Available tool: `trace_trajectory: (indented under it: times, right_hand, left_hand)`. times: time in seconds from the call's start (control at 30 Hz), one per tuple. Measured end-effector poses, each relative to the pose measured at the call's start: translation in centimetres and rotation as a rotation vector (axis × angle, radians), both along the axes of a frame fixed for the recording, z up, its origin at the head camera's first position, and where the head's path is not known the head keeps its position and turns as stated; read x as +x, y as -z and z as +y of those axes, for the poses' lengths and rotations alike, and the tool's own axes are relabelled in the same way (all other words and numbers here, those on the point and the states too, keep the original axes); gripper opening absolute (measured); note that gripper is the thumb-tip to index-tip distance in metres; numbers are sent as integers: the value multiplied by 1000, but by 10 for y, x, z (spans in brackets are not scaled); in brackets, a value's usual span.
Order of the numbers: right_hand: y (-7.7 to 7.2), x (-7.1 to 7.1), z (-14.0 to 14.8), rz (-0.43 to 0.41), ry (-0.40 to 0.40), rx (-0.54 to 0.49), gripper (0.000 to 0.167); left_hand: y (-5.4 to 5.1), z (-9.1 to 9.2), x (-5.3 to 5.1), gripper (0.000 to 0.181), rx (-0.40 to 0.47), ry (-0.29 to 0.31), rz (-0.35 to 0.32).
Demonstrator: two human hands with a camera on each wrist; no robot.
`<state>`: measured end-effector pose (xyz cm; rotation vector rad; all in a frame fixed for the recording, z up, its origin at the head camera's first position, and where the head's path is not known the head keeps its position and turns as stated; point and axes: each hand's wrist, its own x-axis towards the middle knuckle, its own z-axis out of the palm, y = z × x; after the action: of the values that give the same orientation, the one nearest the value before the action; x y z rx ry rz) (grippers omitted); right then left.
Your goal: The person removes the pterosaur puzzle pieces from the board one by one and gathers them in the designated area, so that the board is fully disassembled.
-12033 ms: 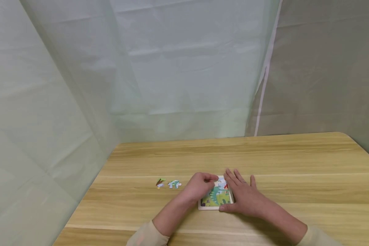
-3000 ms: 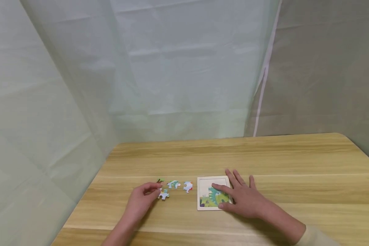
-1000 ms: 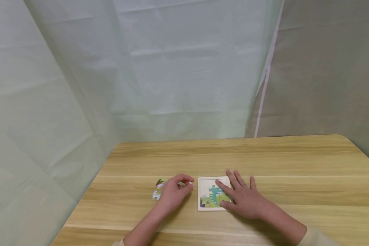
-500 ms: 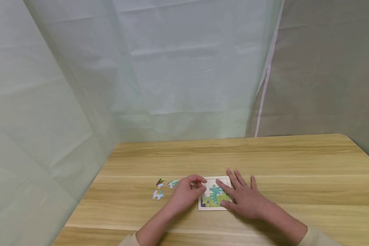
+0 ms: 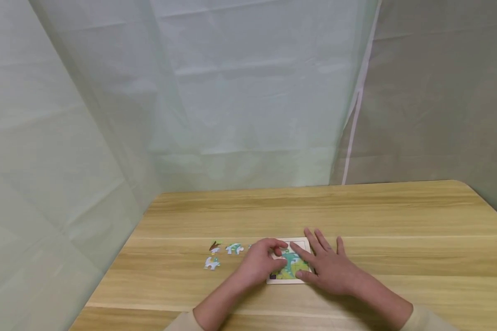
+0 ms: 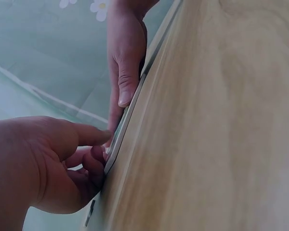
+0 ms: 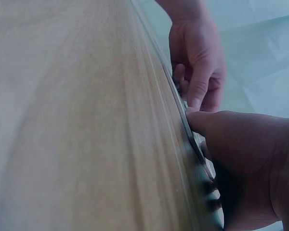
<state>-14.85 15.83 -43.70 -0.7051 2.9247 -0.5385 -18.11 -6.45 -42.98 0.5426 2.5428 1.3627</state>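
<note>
A small wooden-framed jigsaw puzzle with a green dinosaur picture lies flat on the table. Part of its backing board is bare. My left hand reaches over the puzzle's left side, thumb and index finger curved but apart near the dinosaur's head; no piece shows between them. My right hand rests spread on the right side, with index finger and thumb on the puzzle. In the left wrist view, the left hand's fingers touch the frame's edge. Both hands meet the thin tray edge in the right wrist view, which hides the picture.
Several loose jigsaw pieces lie to the left: a brown-green piece, a green-striped piece and a pale blue piece. Another is mostly hidden behind the left hand. Cloth hangings enclose the wooden table.
My left hand has moved right, from the loose pieces to over the puzzle. Compared with twelve seconds ago, more pieces lie outside the frame. My right hand stays in place.
</note>
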Motion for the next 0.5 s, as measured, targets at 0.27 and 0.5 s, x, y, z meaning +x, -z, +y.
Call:
trace_trajectory:
  times: [0.27, 0.5]
  right_hand:
    - [-2, 0, 0, -2, -5, -14, 70]
    - [-2, 1, 0, -9, -2, -13, 70]
  left_hand:
    - [-1, 2, 0, 33, -63, 1, 1]
    - [-3, 4, 2, 33, -83, -4, 16]
